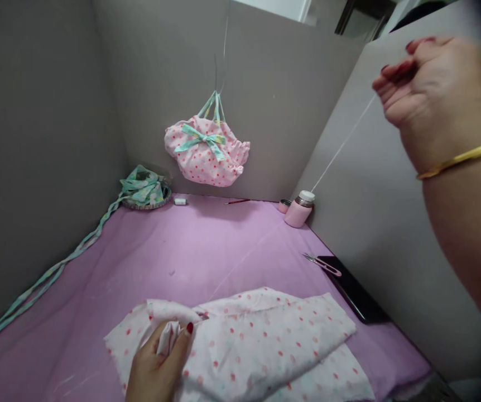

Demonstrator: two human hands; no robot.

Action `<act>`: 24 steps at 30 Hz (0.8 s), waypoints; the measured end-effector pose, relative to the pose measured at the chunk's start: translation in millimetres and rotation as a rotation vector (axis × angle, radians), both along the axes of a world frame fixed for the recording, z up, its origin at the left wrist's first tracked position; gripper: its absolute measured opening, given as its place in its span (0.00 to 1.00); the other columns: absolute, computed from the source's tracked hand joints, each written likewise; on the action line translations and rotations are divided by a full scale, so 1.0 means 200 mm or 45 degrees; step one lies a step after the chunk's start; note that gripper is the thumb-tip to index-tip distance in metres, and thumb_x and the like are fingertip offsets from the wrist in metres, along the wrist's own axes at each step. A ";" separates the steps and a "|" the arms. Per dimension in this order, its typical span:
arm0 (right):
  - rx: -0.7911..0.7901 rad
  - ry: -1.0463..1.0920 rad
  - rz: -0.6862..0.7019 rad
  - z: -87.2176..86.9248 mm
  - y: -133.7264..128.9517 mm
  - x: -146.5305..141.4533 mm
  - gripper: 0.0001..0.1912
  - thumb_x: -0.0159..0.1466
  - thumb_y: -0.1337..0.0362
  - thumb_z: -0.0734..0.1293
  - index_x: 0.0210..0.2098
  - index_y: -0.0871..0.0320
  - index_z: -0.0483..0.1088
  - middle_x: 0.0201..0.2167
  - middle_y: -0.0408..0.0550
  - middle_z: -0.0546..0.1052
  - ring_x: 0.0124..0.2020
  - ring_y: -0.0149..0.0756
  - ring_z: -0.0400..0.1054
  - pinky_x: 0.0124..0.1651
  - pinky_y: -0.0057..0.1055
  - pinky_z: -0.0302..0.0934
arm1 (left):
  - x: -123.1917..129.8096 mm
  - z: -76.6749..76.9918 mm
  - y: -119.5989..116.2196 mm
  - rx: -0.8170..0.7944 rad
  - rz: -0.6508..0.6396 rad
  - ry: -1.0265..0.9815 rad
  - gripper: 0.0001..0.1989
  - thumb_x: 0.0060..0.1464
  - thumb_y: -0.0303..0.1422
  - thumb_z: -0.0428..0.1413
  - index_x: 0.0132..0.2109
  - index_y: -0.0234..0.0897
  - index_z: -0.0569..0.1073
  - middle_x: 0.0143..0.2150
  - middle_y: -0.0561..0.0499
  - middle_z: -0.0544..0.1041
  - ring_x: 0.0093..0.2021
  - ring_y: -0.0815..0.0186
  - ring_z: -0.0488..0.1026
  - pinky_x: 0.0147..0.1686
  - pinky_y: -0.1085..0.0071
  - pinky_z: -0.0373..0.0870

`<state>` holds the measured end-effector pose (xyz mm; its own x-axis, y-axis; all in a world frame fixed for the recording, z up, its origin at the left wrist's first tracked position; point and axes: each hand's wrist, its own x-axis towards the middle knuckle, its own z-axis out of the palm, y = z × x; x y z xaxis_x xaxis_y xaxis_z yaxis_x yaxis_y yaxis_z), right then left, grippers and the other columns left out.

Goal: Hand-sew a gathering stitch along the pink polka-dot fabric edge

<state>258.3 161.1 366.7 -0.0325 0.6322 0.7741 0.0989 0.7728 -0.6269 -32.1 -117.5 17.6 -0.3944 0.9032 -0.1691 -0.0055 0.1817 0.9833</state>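
Note:
My left hand (160,357) is closed on a white cloth with red and pink dots (257,346), pinching a fold between thumb and fingers near its left side. High at the right, my right hand (416,84) is raised with its fingers curled together on a thin white thread (345,142). The thread slants down from those fingers, past the pink bottle, towards the cloth by my left hand. Whether a needle sits in the right fingers, I cannot make out.
A dotted pouch with a green bow (207,148) hangs at the back wall. Pink thread snips (324,265) lie by a black flat object (355,296). A white-capped pink bottle (299,209), a thread spool (180,201) and a basket with green fabric (146,192) stand at the far edge.

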 end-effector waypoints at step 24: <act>-0.839 -0.895 0.777 -1.64 -0.90 -0.78 0.05 0.56 0.66 0.66 0.26 0.61 0.72 0.21 0.39 0.64 0.22 0.24 0.54 0.25 0.22 0.47 | -0.01 -0.01 0.02 0.001 0.006 -0.383 0.12 0.43 0.41 0.61 0.28 0.36 0.72 0.24 0.51 0.72 0.27 0.64 0.69 0.28 0.73 0.67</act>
<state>102.4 -19.8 37.8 -0.7693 0.6387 -0.0133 0.3088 0.3536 -0.8830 -33.6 -113.7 15.2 -0.3313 0.9016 -0.2780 -0.2974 0.1798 0.9377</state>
